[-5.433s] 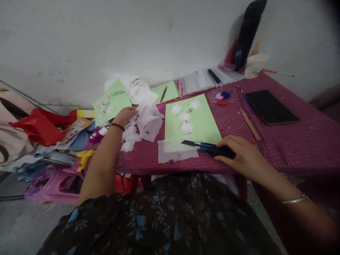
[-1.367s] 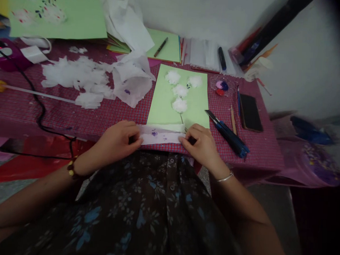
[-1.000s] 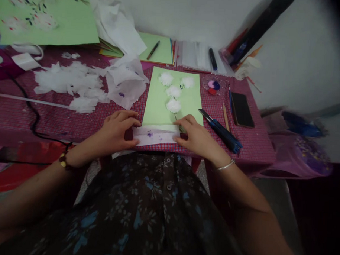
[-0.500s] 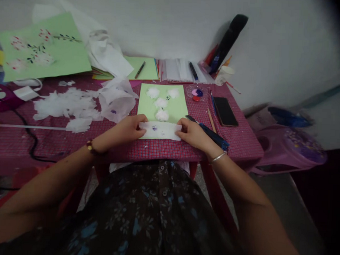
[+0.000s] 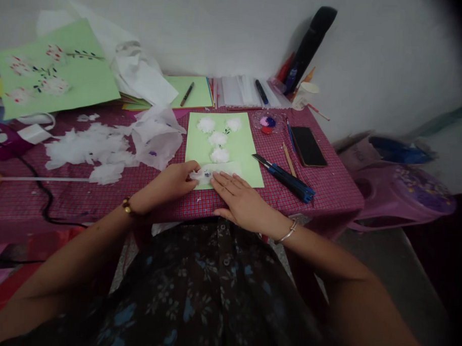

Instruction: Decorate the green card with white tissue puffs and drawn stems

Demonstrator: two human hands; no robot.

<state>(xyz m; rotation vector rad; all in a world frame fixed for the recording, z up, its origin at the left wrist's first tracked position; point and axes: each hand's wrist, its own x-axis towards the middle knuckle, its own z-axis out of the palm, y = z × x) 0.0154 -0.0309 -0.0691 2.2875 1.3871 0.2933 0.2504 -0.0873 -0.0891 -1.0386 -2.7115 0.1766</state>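
A green sheet with several white fluffy paper flowers and small dark leaf marks lies in front of me. Across its near edge rests a strip of thin white tissue with purple stains. My left hand pinches the strip's left end between thumb and fingers. My right hand lies flat over the strip's right part, fingers stretched out and pressing on it. Just right of the sheet is a blue and black cutter, its blade toward the sheet.
Torn white tissue and a crumpled tissue lie left. A phone, a pencil and a paint palette are right. A painted green sheet leans at back left.
My right hand has let go of the strip's right end, moved left and flattened onto it. My left hand stays at the left end, and the strip now lies lower and more crumpled.
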